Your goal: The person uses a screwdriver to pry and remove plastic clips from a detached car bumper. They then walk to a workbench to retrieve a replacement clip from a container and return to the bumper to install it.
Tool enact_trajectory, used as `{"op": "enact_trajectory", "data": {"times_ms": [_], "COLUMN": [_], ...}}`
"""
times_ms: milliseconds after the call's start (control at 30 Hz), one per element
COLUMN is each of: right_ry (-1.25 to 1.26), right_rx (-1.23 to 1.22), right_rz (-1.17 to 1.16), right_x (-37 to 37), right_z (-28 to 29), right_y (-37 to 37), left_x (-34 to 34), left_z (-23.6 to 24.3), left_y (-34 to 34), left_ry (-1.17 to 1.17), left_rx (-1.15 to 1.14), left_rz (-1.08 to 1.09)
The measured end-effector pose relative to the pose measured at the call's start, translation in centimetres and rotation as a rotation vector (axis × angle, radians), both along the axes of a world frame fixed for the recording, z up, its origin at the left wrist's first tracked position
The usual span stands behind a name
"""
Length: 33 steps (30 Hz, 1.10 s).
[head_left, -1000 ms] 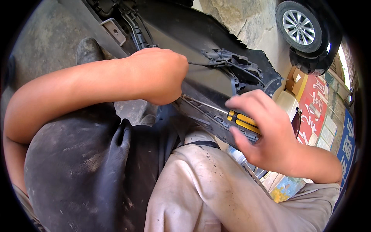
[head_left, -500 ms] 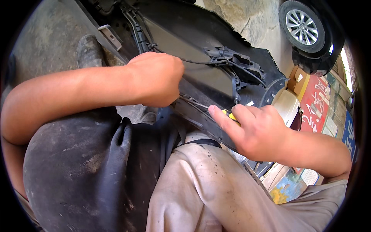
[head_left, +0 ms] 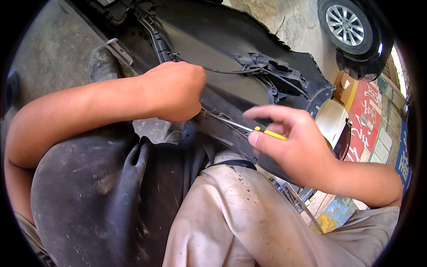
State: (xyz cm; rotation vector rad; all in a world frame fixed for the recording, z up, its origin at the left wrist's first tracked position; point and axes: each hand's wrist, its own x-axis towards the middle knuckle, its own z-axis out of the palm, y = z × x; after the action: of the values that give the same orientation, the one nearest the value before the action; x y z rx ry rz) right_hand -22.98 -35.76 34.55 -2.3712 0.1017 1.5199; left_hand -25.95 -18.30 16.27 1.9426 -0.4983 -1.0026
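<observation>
A screwdriver point(head_left: 271, 133) with a yellow and dark handle rests in my right hand point(head_left: 296, 140). My thumb lies against the handle, while the forefinger is lifted off it and slightly blurred. The metal shaft slants up and left to the edge of a large black plastic car bumper point(head_left: 200, 40). There my left hand point(head_left: 180, 91) is closed in a fist, back of the hand upward. Its fingertips and whatever they hold are hidden, and the screwdriver's tip ends close beside it. Cables and a black bracket point(head_left: 271, 73) sit on the bumper beyond my hands.
At the upper right stands a black car with a silver-spoked wheel point(head_left: 347, 26). A cardboard box point(head_left: 344, 86), a cream-coloured curved part point(head_left: 331, 120) and a red sign board point(head_left: 364, 115) lie to the right. My boot point(head_left: 103, 64) is on the concrete floor at left.
My right hand has rolled and its forefinger has lifted, baring more of the screwdriver's handle and shaft. My left fist has shifted slightly left.
</observation>
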Motion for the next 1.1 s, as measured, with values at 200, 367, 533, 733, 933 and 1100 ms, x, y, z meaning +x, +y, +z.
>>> {"op": "enact_trajectory", "data": {"times_ms": [200,367,533,733,933,1100], "right_ry": [-0.400,-0.592,-0.439,-0.213,0.131,-0.322], "right_rx": [0.236,0.494,0.352,0.158,-0.054,0.145], "right_rz": [1.420,1.799,1.659,0.506,-0.419,0.828], "right_x": [0.7,1.6,0.7,-0.7,-1.0,-0.6], "right_z": [3.0,2.4,1.9,-0.8,-0.7,1.5], "right_y": [-0.6,-0.6,-0.3,0.0,0.2,-1.4], "left_x": [-0.1,0.3,0.2,0.2,-0.2,-0.2], "left_z": [1.9,3.2,2.8,1.1,-0.5,0.5], "left_y": [0.6,0.9,0.2,-0.1,-0.2,0.2], "left_ry": [-0.021,-0.022,0.048,0.162,0.083,-0.014], "left_rx": [0.009,0.045,0.092,0.116,0.036,-0.006], "left_rz": [-0.027,-0.022,-0.026,-0.075,-0.033,-0.008]}}
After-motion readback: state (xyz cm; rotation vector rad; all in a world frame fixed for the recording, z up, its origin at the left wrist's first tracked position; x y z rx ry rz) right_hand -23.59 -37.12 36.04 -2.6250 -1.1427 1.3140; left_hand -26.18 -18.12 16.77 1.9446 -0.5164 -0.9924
